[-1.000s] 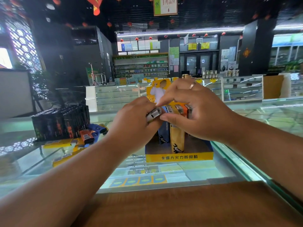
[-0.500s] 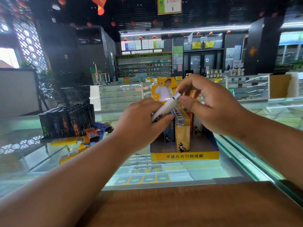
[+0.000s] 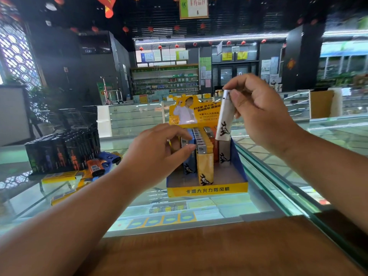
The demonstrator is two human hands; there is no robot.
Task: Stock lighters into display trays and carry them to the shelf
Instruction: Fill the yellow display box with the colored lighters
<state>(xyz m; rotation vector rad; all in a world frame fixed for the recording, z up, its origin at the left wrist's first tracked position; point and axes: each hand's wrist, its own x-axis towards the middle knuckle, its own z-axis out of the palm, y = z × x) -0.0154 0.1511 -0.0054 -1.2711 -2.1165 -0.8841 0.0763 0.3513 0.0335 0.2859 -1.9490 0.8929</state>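
In the head view the job looked partly done. The display tray [image 3: 207, 189] stood on the glass desk [image 3: 29, 198] with several rows of lighters [image 3: 205, 168] already upright in it, while the front of the tray floor showed bare. The right hand [image 3: 262, 116] pinched a white lighter [image 3: 225, 116] near its top between thumb and curled fingers and held it nearly upright just above the right-hand row, not yet seated. The left hand [image 3: 159, 152] sat at the left rows with its fingers curled and the thumb at a metal cap; whether it gripped a lighter or only steadied the rows could not be told. By the look of it, filling the tray and carrying it to the shelf were both left to do. Loose lighters [image 3: 97, 166] lay well to the left beside a block of dark packs [image 3: 63, 152], apparently waiting. The left hand hid the tray's left rows, so the count there was unknown. The back rows were crowded and hard to separate, and the edges of the picture were blurred.
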